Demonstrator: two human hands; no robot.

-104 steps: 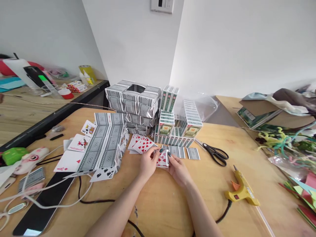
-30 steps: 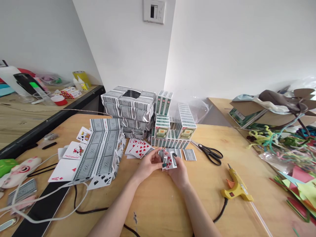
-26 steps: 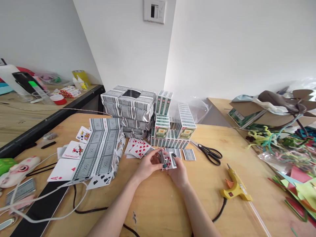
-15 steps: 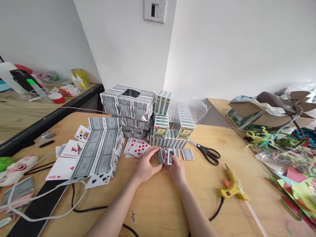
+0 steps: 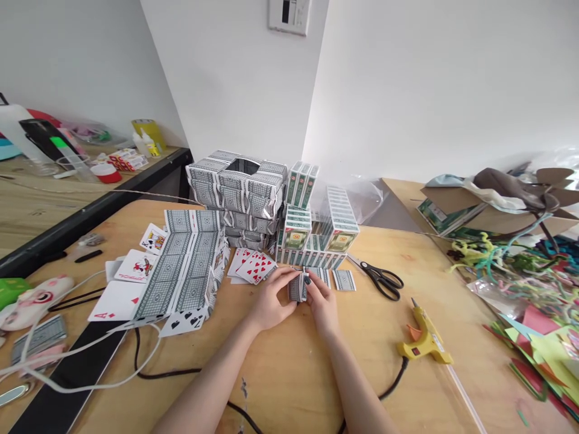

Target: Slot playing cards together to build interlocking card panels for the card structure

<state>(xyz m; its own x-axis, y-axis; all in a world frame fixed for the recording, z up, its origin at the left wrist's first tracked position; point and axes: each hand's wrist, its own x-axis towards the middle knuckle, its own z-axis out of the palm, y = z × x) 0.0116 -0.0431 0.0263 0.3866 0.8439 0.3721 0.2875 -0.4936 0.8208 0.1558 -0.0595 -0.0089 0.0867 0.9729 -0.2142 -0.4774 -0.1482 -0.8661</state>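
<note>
Legibly, a red A (image 5: pixel 101 315) and black 7 (image 5: pixel 198 320), left of the hand-held card piece (image 5: pixel 297 289)

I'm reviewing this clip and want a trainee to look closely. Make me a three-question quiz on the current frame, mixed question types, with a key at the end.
1. Multiple choice: what do the left hand and right hand hold between them?
A. a white cable
B. grey-backed playing cards
C. a green card box

2. True or false: the yellow glue gun lies nearer the camera than the black-handled scissors.

3. Fill in the blank: the face-up card at the near end of the panel of patterned card backs is the ___ of spades.

Key: 1. B; 2. True; 3. 7
</note>
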